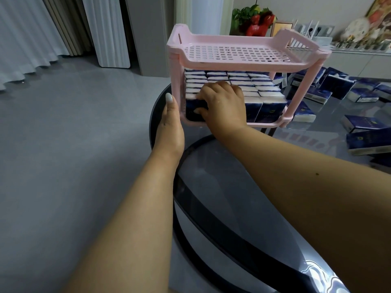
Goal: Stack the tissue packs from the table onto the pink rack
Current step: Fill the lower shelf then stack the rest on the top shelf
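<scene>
Rack (239, 52) lower tier filled with navy-white packs (260, 89); front-left pack (193, 109) gripped by right hand (222, 102); left hand (170, 121), fingers straight, pressed against rack side.

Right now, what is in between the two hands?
In the head view, the pink rack's front left post stands between them. The left hand rests against its outer side; the right hand grips a tissue pack on the lower shelf.
</scene>
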A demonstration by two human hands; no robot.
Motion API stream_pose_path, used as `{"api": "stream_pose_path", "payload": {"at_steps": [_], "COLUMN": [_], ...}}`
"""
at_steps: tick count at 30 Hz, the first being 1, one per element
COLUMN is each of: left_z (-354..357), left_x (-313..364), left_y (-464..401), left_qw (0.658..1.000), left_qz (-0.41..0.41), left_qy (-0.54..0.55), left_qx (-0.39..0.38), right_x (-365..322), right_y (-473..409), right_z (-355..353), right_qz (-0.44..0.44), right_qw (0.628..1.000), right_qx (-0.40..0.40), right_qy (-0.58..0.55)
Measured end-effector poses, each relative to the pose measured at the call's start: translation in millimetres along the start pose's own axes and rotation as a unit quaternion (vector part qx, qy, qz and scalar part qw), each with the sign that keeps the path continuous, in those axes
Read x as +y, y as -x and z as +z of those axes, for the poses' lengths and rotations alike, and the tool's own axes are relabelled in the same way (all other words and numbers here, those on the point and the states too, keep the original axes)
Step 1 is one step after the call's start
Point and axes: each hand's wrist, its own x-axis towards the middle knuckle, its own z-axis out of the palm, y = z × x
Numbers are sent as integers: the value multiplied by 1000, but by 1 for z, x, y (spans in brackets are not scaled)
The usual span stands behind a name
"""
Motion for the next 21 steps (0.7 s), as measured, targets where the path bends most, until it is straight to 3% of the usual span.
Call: {"api": "stream_pose_path", "payload": {"at_steps": [9,16,21], "left_z": [20,44,86], "left_x": [20,21,25], "left_y": [21,38,70], "left_qw": [994,983,983], "left_qz": [45,92,20], "left_qy": [-59,-113,-178], "left_qx": [85,110,47], "right_x": [2,23,64], "right_y": [14,37,72], "right_z": [-17,-52,-99], "right_qz": [-20,-3,41], "right_qw": [997,995,996], "right_qx": [63,65,56], "right_qy": [-46,-70,-60]}}
